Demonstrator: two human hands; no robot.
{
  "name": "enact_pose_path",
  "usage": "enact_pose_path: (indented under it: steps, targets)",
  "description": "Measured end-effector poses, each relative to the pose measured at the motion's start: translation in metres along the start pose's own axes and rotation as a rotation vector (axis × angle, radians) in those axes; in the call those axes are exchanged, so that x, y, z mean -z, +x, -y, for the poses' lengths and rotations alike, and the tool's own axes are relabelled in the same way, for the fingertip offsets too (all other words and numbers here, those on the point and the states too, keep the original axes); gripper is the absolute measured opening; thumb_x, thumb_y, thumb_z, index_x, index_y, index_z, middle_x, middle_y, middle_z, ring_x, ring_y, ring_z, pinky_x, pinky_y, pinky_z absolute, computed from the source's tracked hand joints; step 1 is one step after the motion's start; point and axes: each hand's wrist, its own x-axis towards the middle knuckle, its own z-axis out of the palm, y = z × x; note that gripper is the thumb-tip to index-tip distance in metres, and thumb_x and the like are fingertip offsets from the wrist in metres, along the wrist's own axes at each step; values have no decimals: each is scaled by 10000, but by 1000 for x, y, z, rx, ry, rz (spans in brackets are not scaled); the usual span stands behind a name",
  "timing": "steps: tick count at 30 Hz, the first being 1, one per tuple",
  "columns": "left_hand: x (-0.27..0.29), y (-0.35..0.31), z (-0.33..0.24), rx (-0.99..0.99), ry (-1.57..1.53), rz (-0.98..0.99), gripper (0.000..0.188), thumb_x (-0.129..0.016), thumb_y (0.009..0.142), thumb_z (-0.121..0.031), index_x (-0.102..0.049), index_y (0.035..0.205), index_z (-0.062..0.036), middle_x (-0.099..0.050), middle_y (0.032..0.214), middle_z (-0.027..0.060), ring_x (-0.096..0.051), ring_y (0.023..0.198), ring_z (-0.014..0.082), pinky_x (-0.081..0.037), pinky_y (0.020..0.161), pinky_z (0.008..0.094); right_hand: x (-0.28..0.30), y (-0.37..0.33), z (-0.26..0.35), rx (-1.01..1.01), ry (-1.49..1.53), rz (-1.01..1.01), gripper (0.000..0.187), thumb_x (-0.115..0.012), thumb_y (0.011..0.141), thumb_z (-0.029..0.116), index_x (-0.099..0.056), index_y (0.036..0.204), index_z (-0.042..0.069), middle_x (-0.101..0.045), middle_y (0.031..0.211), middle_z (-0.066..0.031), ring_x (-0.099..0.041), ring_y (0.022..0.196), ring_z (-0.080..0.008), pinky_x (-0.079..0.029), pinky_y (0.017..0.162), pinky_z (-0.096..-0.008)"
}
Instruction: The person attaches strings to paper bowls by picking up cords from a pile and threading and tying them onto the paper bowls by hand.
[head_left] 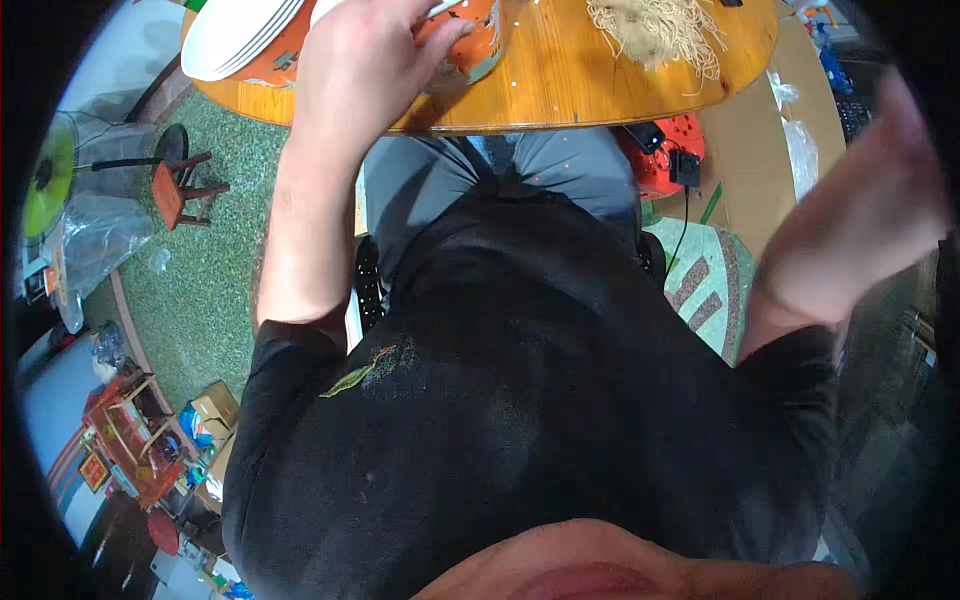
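My left hand [375, 45] reaches over the near edge of the round wooden table [545, 100], at an orange patterned paper bowl [487, 55]. A white strip like its rim shows between thumb and fingers, which seem closed on it; the fingertips are partly cut off by the top edge. Left of this hand, a stack of white-lined paper bowls [240, 38] with orange outsides lies tilted. Well away from the table, my right hand [905, 125] is raised at the far right, smeared by motion; its fingers cannot be made out.
A heap of beige noodle-like strands [655, 35] lies on the table's right side. Below it stands a red stool [680, 150] with a black adapter and cord. A small wooden stool [180, 190] and a fan [50, 175] are at left. Cardboard [745, 150] lies at right.
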Motion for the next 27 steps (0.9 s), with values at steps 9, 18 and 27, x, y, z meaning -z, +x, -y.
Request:
enact_pose_path:
  steps: [9, 18, 27]
  targets:
    - [-13, 5, -29, 133, -125, 186, 341, -820, 772, -56, -693, 1085, -14, -696, 937, 176, -690, 878, 358, -549, 754, 419, -158, -147, 68, -733, 430, 449, 147, -708, 987, 110, -756, 1059, -10, -669, 784, 58, -552, 688, 2, -409, 606, -173]
    - [-63, -2, -15, -246, -419, -216, 396, -825, 728, -19, -709, 1106, -44, -642, 1078, 132, -621, 1017, 368, -492, 892, 449, -141, -128, 83, -712, 413, 506, 56, -737, 933, 60, -760, 925, 9, -653, 725, 54, -549, 641, -12, -412, 568, -204]
    - [-63, -3, -13, -320, -408, -123, 219, -810, 713, -56, -728, 916, -43, -629, 1016, 108, -610, 947, 328, -466, 798, 430, -148, -121, 91, -1062, 741, 401, 128, -674, 978, 49, -739, 936, -53, -688, 757, 3, -571, 635, -38, -446, 560, -208]
